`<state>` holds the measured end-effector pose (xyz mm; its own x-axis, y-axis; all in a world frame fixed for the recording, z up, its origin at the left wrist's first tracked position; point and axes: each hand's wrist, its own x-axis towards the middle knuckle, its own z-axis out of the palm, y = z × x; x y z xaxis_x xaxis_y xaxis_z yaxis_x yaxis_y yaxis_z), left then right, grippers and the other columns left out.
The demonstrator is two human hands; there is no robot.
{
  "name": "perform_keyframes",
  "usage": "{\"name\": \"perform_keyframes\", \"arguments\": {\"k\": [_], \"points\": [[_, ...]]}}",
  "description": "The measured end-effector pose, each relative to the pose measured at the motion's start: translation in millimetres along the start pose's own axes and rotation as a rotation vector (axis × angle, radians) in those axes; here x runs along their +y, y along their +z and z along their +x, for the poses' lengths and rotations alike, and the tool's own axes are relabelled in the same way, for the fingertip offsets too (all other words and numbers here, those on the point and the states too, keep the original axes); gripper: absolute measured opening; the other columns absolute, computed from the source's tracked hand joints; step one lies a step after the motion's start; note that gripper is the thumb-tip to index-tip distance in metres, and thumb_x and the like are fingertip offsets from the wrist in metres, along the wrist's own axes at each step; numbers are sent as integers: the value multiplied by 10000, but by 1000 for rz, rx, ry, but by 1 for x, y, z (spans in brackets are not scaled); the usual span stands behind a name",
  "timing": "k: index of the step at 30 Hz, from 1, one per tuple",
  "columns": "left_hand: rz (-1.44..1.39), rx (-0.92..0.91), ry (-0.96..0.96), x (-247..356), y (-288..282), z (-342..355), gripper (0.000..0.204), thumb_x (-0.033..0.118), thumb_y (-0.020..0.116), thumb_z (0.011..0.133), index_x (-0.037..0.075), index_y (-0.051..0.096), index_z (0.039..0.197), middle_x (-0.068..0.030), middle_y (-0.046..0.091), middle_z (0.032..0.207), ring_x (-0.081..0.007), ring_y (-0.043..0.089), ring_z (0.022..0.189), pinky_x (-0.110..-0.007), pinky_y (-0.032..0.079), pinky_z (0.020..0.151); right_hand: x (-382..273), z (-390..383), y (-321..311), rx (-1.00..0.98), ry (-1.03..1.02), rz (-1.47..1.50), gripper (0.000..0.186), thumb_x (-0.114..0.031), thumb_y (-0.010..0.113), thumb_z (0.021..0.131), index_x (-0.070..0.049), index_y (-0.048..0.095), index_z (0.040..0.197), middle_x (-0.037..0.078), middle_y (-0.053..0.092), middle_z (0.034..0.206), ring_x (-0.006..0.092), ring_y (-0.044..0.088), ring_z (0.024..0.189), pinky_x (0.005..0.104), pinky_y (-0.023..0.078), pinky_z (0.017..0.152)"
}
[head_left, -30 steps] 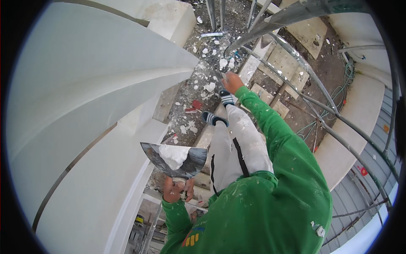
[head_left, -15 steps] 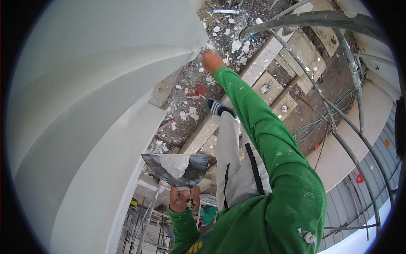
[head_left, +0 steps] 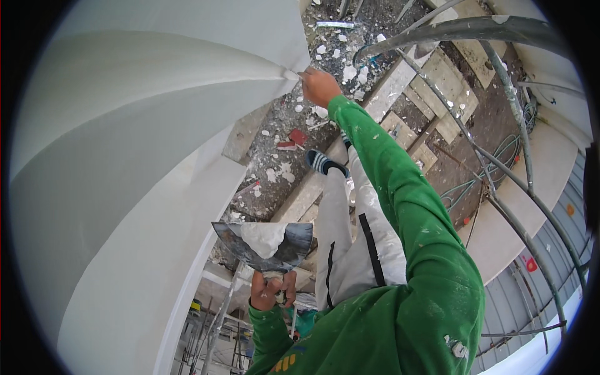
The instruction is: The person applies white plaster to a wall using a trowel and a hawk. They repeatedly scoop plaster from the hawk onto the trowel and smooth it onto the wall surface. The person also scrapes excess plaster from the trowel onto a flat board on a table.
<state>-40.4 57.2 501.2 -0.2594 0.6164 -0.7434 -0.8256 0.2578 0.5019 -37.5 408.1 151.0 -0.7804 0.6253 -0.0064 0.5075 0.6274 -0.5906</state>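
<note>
My left hand (head_left: 267,292), low in the view, is closed round the handle of a wide putty knife (head_left: 295,242). Its dark grey blade is held out level and carries a heap of white putty (head_left: 262,239). At the end of my outstretched right arm, my right hand (head_left: 320,87) is closed at the edge of the pale wall (head_left: 156,119). A small pale thing (head_left: 290,74) shows between its fingertips and the wall; its kind is too small to make out. The wall has a long curved groove running to that spot.
Scaffold tubes (head_left: 475,28) arch along the right. Below lie wooden boards (head_left: 400,84), a coiled green hose (head_left: 462,187), red scraps (head_left: 297,136) and scattered white plaster flakes. My sandalled foot (head_left: 322,162) rests by a beam. More scaffolding (head_left: 219,325) stands at lower left.
My right hand has shifted slightly right and down at the wall's edge, and more of the pale thing at its fingertips shows. The putty knife has moved a little right and up.
</note>
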Motion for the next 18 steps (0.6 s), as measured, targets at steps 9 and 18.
{"name": "perform_keyframes", "arguments": {"k": [9, 18], "points": [[34, -22, -16, 11, 10, -13, 672, 267, 592, 916, -16, 225, 1401, -98, 450, 703, -180, 487, 545, -289, 403, 388, -37, -8, -63, 41, -80, 23, 266, -101, 554, 794, -57, 664, 1032, 117, 622, 862, 320, 643, 754, 415, 538, 693], [11, -99, 32, 21, 22, -24, 665, 291, 584, 930, -21, 230, 1399, -104, 476, 706, -163, 474, 524, -267, 395, 397, -81, -5, -131, 93, -178, 53, 232, -66, 565, 799, -59, 668, 1007, 105, 626, 866, 308, 633, 731, 400, 527, 669]]}}
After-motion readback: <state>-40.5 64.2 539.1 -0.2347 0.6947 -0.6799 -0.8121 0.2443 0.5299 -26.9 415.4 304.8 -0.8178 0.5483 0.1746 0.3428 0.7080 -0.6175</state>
